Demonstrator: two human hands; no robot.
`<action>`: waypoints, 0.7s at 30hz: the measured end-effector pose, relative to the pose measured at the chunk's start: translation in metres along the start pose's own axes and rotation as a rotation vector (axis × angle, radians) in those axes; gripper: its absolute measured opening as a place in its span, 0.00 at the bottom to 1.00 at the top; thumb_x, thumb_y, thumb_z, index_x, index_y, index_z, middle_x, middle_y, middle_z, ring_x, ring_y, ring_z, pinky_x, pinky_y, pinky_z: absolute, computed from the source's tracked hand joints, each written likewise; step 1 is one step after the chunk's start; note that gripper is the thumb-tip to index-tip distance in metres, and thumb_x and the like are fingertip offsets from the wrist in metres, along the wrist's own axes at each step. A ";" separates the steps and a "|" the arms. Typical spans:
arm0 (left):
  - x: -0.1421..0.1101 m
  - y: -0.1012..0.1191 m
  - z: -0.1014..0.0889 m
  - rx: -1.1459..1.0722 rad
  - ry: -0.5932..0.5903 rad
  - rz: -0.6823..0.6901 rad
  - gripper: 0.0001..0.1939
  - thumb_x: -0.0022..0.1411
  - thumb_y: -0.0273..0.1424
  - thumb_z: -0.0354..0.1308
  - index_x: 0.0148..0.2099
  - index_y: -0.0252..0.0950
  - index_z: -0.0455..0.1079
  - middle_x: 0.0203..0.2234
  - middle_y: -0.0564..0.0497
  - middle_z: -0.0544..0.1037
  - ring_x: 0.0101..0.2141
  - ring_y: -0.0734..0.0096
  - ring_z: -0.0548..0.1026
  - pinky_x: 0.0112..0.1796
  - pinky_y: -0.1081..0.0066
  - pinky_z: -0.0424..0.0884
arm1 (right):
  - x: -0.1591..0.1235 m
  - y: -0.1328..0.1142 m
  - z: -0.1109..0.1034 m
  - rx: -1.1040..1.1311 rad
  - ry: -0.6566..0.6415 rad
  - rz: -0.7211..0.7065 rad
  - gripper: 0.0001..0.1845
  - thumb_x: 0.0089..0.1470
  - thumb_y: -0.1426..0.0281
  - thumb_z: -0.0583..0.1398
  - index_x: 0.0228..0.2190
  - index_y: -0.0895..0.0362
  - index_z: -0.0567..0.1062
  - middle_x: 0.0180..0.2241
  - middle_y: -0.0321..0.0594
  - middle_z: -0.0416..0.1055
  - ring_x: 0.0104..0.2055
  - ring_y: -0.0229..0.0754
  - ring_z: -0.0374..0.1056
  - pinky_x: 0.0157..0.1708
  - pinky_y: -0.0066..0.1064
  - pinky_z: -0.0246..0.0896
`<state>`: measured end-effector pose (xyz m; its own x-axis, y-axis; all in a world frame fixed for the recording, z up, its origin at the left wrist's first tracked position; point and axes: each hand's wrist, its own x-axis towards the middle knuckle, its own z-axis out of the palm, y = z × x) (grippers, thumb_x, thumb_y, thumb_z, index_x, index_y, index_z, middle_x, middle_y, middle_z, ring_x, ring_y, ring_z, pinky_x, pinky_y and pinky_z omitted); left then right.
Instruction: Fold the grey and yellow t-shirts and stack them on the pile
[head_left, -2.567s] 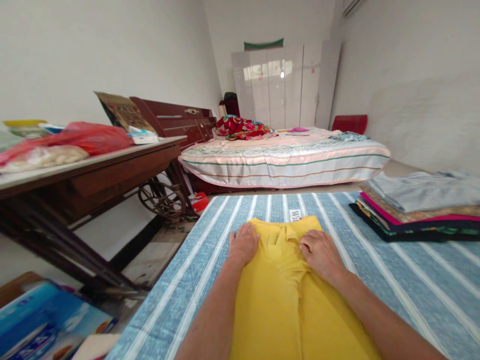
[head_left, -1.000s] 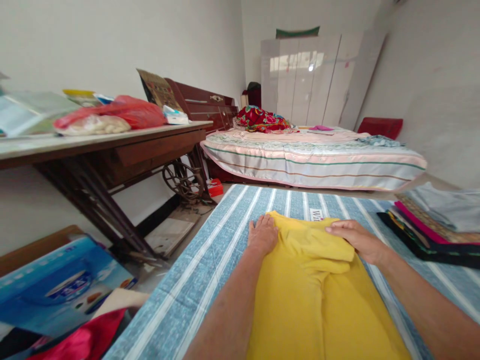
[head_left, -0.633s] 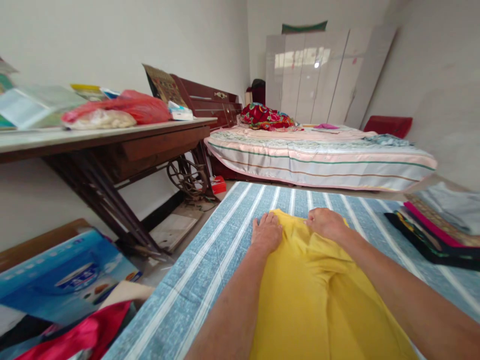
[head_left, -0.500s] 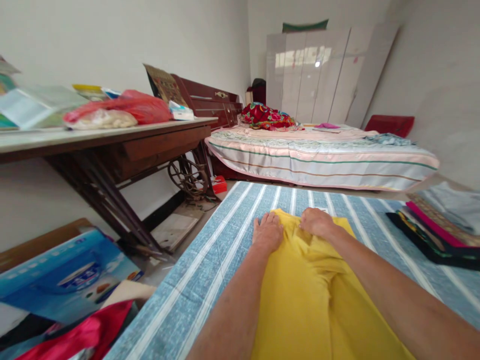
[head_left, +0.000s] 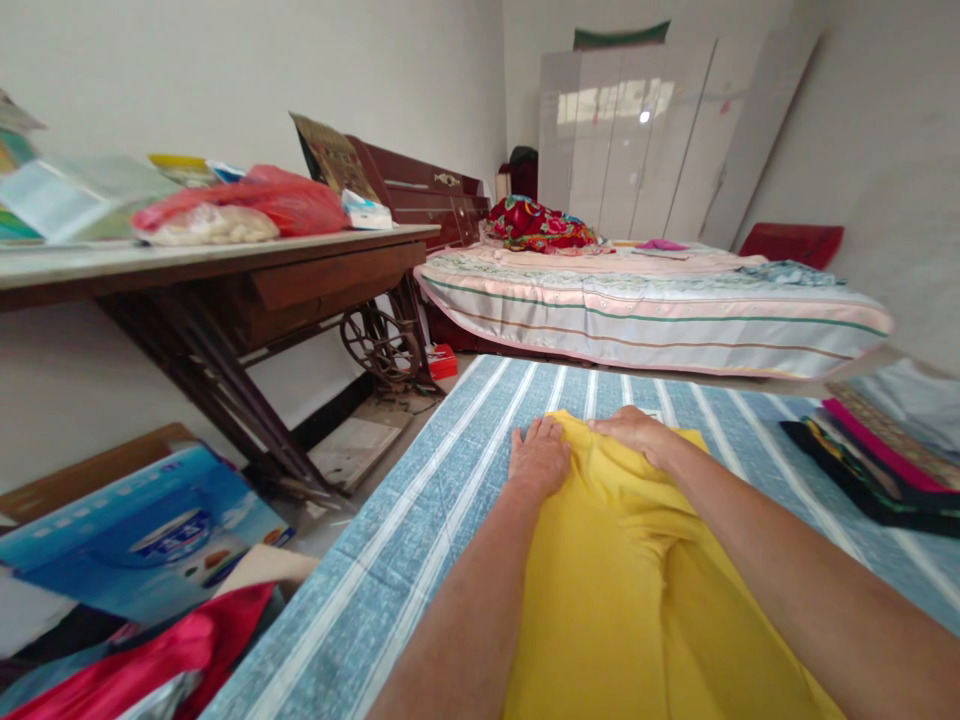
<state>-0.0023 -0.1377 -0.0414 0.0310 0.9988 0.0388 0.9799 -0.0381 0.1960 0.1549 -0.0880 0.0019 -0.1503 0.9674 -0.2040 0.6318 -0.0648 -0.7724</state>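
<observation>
A yellow garment (head_left: 592, 600) lies spread on the blue-and-white striped cloth (head_left: 405, 520), its near part running out of the bottom of the view. Its exact kind does not show; creases gather right of its middle. My left hand (head_left: 541, 455) rests flat on the garment's far left corner, fingers stretched forward. Across the far edge lies my right hand (head_left: 634, 430), its fingers extended leftward over the fabric, with the fingertips partly hard to make out. A small white tag or patch shows just beyond my right hand.
A stack of folded clothes (head_left: 877, 460) sits at the right on the striped cloth. To the left stand a treadle sewing table (head_left: 330, 265) bearing a red plastic bag (head_left: 292, 200), and a blue carton (head_left: 157, 540) on the floor. A bed (head_left: 645, 310) and wardrobe (head_left: 622, 150) are behind.
My right hand has flattened from a bunched grip and reached slightly left, and the fabric beneath it is smoother. My left hand stays at its corner. The view has shifted slightly.
</observation>
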 end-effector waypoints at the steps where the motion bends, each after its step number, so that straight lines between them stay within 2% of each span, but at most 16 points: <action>1: 0.000 0.000 0.000 0.001 -0.001 0.000 0.24 0.66 0.35 0.35 0.63 0.39 0.53 0.63 0.48 0.53 0.62 0.59 0.50 0.58 0.47 0.46 | 0.001 -0.001 -0.001 0.021 -0.012 0.003 0.14 0.37 0.63 0.66 0.16 0.59 0.68 0.16 0.37 0.67 0.19 0.37 0.62 0.18 0.26 0.53; 3: 0.000 0.000 0.000 0.002 -0.001 0.002 0.24 0.66 0.36 0.35 0.63 0.39 0.52 0.63 0.48 0.53 0.62 0.59 0.49 0.58 0.46 0.45 | 0.002 -0.002 -0.005 0.068 -0.007 -0.025 0.13 0.35 0.65 0.66 0.16 0.58 0.68 0.15 0.35 0.66 0.19 0.36 0.61 0.19 0.26 0.54; 6: -0.001 0.000 0.000 0.001 -0.002 0.007 0.25 0.67 0.37 0.34 0.63 0.39 0.51 0.63 0.48 0.53 0.62 0.60 0.48 0.58 0.46 0.45 | 0.005 -0.002 -0.007 0.113 0.054 -0.099 0.09 0.38 0.67 0.64 0.20 0.58 0.68 0.17 0.31 0.66 0.20 0.34 0.61 0.20 0.24 0.55; 9: -0.001 0.000 -0.001 0.000 -0.013 0.006 0.25 0.66 0.38 0.35 0.63 0.40 0.50 0.63 0.48 0.53 0.62 0.59 0.48 0.58 0.46 0.44 | 0.009 0.003 -0.005 0.080 0.079 -0.132 0.07 0.39 0.68 0.62 0.20 0.58 0.69 0.17 0.30 0.65 0.21 0.33 0.61 0.20 0.23 0.53; 15: 0.000 0.000 -0.003 0.004 -0.034 0.019 0.28 0.64 0.45 0.36 0.63 0.40 0.52 0.64 0.48 0.52 0.62 0.57 0.48 0.58 0.45 0.44 | 0.018 0.019 -0.004 -0.145 0.141 -0.114 0.07 0.37 0.70 0.64 0.18 0.58 0.70 0.17 0.31 0.65 0.22 0.35 0.62 0.20 0.23 0.50; 21: 0.000 0.000 -0.004 0.015 -0.035 0.024 0.27 0.65 0.45 0.36 0.62 0.42 0.54 0.64 0.48 0.52 0.62 0.57 0.48 0.57 0.44 0.44 | 0.019 0.025 -0.007 -0.420 0.174 -0.106 0.05 0.39 0.72 0.64 0.25 0.56 0.75 0.26 0.36 0.73 0.30 0.40 0.68 0.26 0.25 0.56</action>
<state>-0.0028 -0.1380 -0.0376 0.0616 0.9981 0.0089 0.9815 -0.0622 0.1811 0.1732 -0.0695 -0.0173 -0.1238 0.9923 -0.0057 0.8784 0.1069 -0.4658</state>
